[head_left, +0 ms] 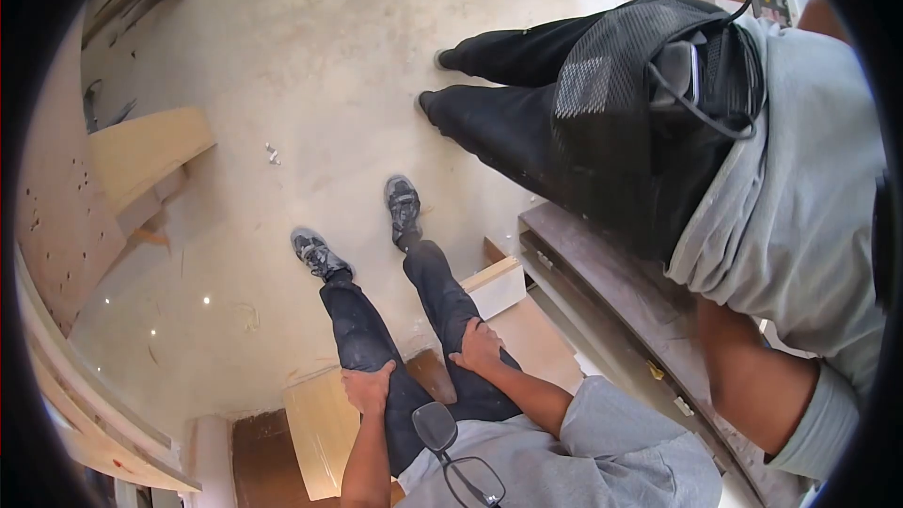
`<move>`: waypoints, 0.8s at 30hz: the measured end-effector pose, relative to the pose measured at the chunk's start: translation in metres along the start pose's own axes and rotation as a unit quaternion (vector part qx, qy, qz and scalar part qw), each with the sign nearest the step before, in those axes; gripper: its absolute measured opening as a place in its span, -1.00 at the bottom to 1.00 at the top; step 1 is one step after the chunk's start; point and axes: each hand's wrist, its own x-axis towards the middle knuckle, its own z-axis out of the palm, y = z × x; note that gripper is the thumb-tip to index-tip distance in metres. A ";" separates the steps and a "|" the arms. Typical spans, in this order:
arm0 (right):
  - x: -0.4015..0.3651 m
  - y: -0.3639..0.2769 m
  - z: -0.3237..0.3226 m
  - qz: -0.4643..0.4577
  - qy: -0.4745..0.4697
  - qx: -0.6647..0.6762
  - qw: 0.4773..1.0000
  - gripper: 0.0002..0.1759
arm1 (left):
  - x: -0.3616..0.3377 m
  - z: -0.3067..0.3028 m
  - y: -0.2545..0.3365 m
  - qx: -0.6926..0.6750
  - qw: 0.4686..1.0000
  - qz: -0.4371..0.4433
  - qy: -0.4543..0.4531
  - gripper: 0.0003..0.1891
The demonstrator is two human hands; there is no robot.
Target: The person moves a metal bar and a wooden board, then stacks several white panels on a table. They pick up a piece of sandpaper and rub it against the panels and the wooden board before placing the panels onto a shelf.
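My left hand (368,389) rests on my left knee, thumb apart and fingers draped over the dark trousers (365,325). On my right knee lies my right hand (478,346), fingers spread over the cloth. Neither hand holds anything. Both my legs stretch forward, with the grey patterned shoes (403,204) on the floor. A pair of glasses (475,480) shows in front of my grey shirt (564,470). Close by my left leg is a light wooden panel (320,428).
At my right stands another person in black trousers (508,122), with a black mesh bag (602,75) holding a device and cables. A long dark-topped bench (611,268) runs beside me. Curved wooden pieces (155,150) stand at left. Small white scraps (273,154) lie on the floor (310,47).
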 end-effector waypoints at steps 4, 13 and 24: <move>0.001 -0.003 0.006 0.005 -0.001 -0.004 1.000 0.24 | 0.002 0.000 -0.002 0.000 1.000 -0.006 -0.006 0.20; -0.001 -0.006 0.005 -0.003 -0.011 -0.003 1.000 0.28 | 0.006 -0.003 -0.005 0.003 1.000 -0.003 0.001 0.24; -0.071 0.207 -0.228 0.146 0.709 0.112 0.680 0.00 | 0.013 -0.013 -0.005 0.000 1.000 0.007 -0.001 0.24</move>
